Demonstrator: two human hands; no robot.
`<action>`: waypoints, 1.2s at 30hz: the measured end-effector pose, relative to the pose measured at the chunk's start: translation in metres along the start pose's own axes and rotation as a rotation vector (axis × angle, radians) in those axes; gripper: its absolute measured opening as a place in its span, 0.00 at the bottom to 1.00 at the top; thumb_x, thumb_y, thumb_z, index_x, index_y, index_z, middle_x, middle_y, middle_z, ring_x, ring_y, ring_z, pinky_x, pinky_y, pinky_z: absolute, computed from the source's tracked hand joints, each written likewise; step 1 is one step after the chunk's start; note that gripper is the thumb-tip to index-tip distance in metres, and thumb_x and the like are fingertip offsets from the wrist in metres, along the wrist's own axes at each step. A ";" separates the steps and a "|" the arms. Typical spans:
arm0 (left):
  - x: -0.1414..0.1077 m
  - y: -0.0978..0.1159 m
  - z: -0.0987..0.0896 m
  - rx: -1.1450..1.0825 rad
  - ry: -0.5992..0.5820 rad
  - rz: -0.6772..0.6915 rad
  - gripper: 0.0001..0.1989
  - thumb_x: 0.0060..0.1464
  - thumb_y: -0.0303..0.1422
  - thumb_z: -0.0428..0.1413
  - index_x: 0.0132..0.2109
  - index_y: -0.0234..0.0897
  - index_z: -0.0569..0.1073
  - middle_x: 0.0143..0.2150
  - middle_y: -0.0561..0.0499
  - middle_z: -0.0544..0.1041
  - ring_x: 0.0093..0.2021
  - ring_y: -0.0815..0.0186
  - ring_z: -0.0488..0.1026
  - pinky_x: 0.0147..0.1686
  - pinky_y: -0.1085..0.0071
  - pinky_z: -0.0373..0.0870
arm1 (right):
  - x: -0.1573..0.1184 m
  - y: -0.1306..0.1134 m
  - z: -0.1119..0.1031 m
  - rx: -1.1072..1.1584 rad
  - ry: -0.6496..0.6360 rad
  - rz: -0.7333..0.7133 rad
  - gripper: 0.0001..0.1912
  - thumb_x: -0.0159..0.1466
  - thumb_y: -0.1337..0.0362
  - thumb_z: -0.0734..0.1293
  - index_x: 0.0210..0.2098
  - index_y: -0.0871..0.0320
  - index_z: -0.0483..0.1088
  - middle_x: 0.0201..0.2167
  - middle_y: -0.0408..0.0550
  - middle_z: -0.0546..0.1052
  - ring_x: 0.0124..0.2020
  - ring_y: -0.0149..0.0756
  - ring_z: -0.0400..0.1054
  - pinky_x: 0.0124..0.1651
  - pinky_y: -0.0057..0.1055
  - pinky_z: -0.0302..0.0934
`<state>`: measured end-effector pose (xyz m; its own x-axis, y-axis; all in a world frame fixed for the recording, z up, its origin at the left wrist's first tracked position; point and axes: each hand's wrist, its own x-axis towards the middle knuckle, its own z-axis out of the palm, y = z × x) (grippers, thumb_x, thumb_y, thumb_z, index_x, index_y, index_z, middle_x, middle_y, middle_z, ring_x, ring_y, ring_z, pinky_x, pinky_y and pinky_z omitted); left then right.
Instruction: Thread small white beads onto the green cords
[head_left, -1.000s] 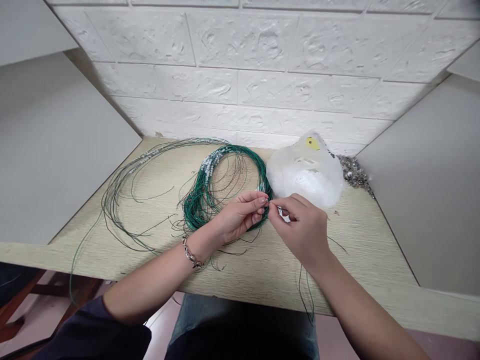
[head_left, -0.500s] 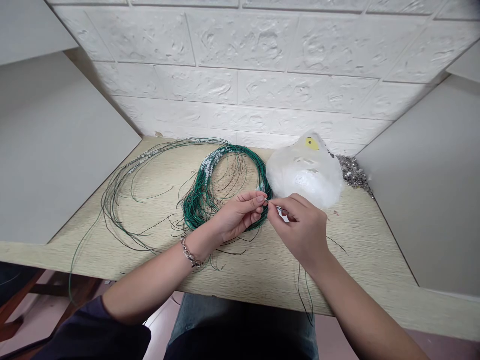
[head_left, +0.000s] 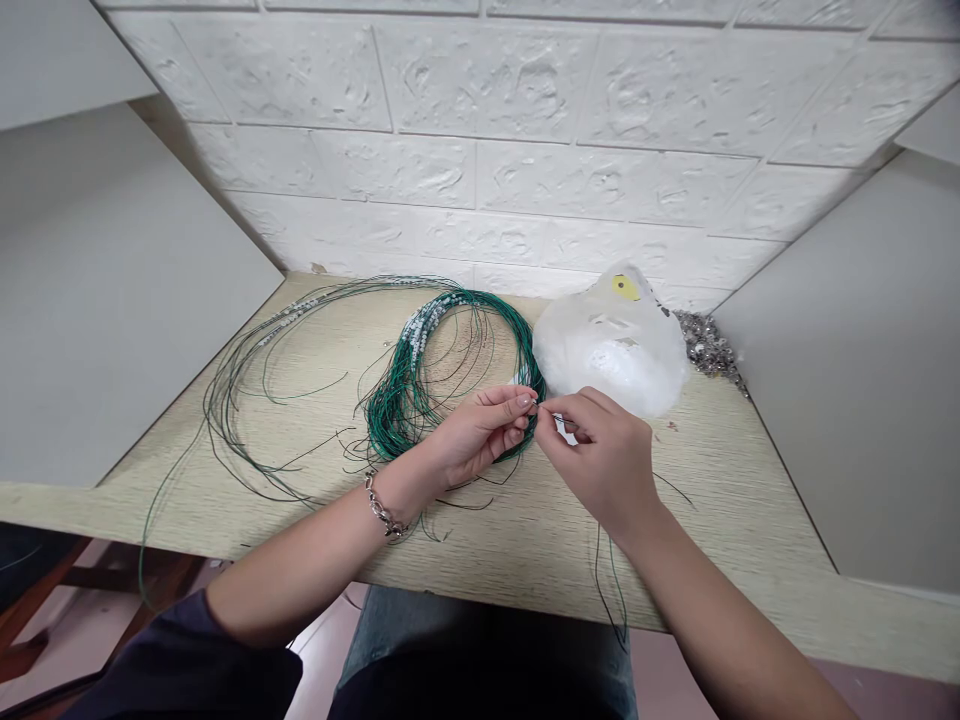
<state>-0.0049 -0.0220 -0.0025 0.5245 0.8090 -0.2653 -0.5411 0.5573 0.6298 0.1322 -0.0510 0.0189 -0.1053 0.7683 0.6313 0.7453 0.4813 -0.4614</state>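
My left hand pinches something tiny between thumb and forefinger, too small to name. Fingertip to fingertip with it, my right hand is closed on thin dark wires, whose green and black ends hang below the palm over the table's front edge. Behind my left hand lies a thick coil of green wires with small white beads on it. A looser loop of wires, also carrying white beads, spreads to the left. A white plastic bag sits just beyond my right hand.
Small silvery pieces are heaped at the back right of the wooden table. A white brick-patterned wall rises behind. Grey panels stand on both sides. Loose wire ends lie about the coil.
Both hands stay almost in place, with only a slight shift at the fingertips. The coils and the bag look the same.
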 end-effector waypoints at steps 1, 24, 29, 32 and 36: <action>0.000 0.000 0.000 0.002 0.002 -0.001 0.06 0.42 0.26 0.61 0.30 0.30 0.72 0.23 0.55 0.69 0.23 0.80 0.66 0.26 0.86 0.66 | 0.000 0.000 0.000 0.000 -0.005 0.001 0.06 0.54 0.69 0.61 0.22 0.59 0.68 0.18 0.39 0.65 0.19 0.22 0.57 0.22 0.20 0.52; 0.000 -0.001 -0.003 -0.044 -0.089 -0.047 0.02 0.48 0.23 0.56 0.32 0.29 0.72 0.25 0.52 0.71 0.23 0.79 0.67 0.27 0.85 0.67 | -0.001 -0.002 -0.002 0.077 -0.099 0.061 0.06 0.56 0.70 0.58 0.23 0.59 0.63 0.21 0.41 0.66 0.22 0.25 0.59 0.23 0.22 0.53; 0.001 -0.001 -0.003 -0.023 -0.071 -0.040 0.02 0.47 0.24 0.57 0.32 0.29 0.72 0.24 0.53 0.71 0.23 0.80 0.67 0.26 0.86 0.66 | -0.001 -0.002 -0.002 0.062 -0.108 0.079 0.06 0.55 0.69 0.59 0.23 0.59 0.63 0.21 0.41 0.66 0.22 0.25 0.59 0.23 0.22 0.53; 0.000 -0.001 -0.002 -0.007 -0.053 -0.034 0.03 0.46 0.24 0.58 0.31 0.29 0.72 0.23 0.54 0.71 0.23 0.80 0.67 0.26 0.86 0.66 | -0.001 -0.002 -0.002 0.058 -0.115 0.095 0.06 0.55 0.69 0.59 0.23 0.59 0.63 0.21 0.41 0.66 0.22 0.25 0.59 0.23 0.23 0.53; 0.000 -0.001 0.000 0.006 -0.032 -0.033 0.02 0.46 0.24 0.57 0.31 0.29 0.72 0.23 0.54 0.70 0.23 0.79 0.67 0.26 0.86 0.66 | -0.002 -0.001 -0.001 0.062 -0.108 0.099 0.06 0.55 0.69 0.59 0.23 0.58 0.63 0.21 0.41 0.66 0.22 0.25 0.59 0.23 0.23 0.53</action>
<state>-0.0044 -0.0230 -0.0031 0.5626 0.7840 -0.2625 -0.5196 0.5822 0.6253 0.1327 -0.0535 0.0189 -0.1065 0.8526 0.5115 0.7136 0.4238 -0.5578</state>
